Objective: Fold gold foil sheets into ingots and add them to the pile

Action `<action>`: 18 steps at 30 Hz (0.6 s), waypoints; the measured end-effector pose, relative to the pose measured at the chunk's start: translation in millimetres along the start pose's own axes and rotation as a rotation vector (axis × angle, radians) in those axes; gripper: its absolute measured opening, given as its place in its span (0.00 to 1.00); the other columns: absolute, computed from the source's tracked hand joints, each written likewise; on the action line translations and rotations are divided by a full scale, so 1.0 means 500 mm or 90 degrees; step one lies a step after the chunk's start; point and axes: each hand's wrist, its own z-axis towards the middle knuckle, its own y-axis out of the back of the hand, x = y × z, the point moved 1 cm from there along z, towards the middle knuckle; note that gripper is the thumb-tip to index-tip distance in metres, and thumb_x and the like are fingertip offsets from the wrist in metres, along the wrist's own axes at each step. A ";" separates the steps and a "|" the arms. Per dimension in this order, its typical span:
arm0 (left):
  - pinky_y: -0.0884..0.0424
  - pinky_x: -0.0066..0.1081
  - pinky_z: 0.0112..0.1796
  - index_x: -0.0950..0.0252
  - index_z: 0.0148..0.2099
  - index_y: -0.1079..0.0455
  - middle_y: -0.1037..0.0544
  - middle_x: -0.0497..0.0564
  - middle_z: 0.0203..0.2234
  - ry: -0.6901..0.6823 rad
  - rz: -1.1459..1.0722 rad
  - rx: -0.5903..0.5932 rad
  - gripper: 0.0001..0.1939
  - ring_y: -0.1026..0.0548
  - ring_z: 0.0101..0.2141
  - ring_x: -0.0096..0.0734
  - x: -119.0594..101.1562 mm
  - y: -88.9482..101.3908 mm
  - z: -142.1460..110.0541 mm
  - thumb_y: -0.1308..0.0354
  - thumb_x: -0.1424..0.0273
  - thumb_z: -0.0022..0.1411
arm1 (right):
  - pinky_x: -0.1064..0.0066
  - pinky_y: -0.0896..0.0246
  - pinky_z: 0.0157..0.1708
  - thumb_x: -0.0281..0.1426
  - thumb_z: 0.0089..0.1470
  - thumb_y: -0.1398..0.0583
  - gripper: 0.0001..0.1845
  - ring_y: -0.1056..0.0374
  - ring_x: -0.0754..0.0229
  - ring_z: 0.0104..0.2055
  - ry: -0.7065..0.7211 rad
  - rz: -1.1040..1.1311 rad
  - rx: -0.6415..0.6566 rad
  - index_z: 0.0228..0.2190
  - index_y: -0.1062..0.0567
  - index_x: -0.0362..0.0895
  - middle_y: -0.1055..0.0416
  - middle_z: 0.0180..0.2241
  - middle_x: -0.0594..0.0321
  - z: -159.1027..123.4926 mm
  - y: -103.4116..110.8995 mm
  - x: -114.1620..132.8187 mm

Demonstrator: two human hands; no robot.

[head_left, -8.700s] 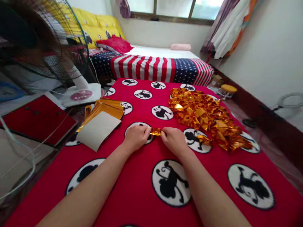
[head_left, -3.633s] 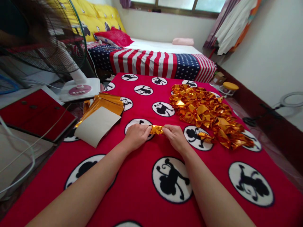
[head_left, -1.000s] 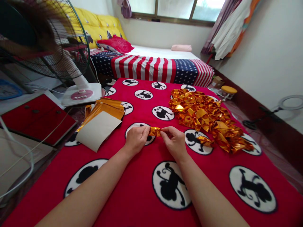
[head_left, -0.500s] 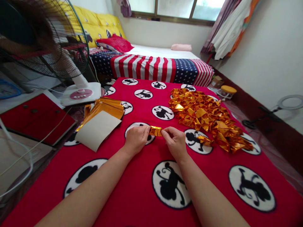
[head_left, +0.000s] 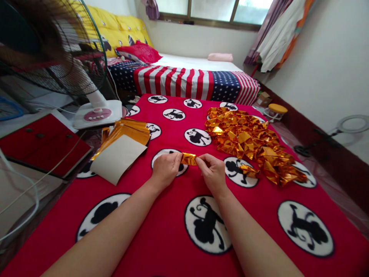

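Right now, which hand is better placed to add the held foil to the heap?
Likely the right hand: it pinches the foil strip and is nearer the foil heap than the left hand.

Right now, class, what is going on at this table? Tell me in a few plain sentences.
A person holds a small strip of gold foil by its ends, the left hand on one end and the right hand on the other, above a red cloth. To the right lies a heap of folded foil pieces. To the left, a stack of flat gold sheets lies fanned out, with a pale sheet on top.
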 end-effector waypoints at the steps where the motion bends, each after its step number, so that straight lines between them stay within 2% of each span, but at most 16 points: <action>1: 0.49 0.33 0.28 0.62 0.33 0.28 0.23 0.52 0.25 0.002 0.005 0.002 0.22 0.29 0.27 0.34 -0.001 0.000 0.000 0.59 0.62 0.71 | 0.74 0.49 0.21 0.35 0.57 0.41 0.12 0.42 0.66 0.21 -0.011 0.014 -0.002 0.24 0.26 0.43 0.36 0.18 0.68 -0.001 0.000 0.001; 6: 0.50 0.33 0.28 0.62 0.32 0.28 0.24 0.52 0.24 0.004 -0.002 0.006 0.22 0.30 0.27 0.34 -0.003 0.002 0.001 0.59 0.62 0.71 | 0.75 0.50 0.20 0.36 0.56 0.41 0.13 0.43 0.66 0.19 -0.041 0.049 -0.006 0.24 0.26 0.44 0.37 0.17 0.68 -0.001 -0.002 0.002; 10: 0.48 0.32 0.29 0.62 0.30 0.30 0.25 0.51 0.24 -0.005 -0.066 0.008 0.23 0.31 0.26 0.33 0.001 0.003 0.003 0.60 0.61 0.71 | 0.75 0.50 0.19 0.37 0.56 0.41 0.13 0.43 0.67 0.19 -0.049 0.047 0.001 0.24 0.26 0.43 0.36 0.18 0.68 0.000 -0.003 0.000; 15: 0.46 0.30 0.29 0.63 0.28 0.30 0.25 0.50 0.23 0.016 -0.133 -0.001 0.24 0.31 0.26 0.31 0.006 0.005 0.008 0.59 0.59 0.70 | 0.75 0.47 0.18 0.39 0.55 0.39 0.12 0.39 0.66 0.18 -0.078 0.101 0.019 0.31 0.24 0.43 0.32 0.19 0.68 0.002 -0.001 -0.001; 18: 0.46 0.30 0.29 0.63 0.28 0.29 0.24 0.50 0.23 0.027 -0.140 -0.004 0.25 0.30 0.27 0.31 0.006 0.006 0.011 0.58 0.57 0.70 | 0.75 0.47 0.18 0.40 0.54 0.39 0.12 0.39 0.65 0.17 -0.106 0.137 0.004 0.29 0.26 0.44 0.33 0.18 0.69 0.003 -0.001 -0.003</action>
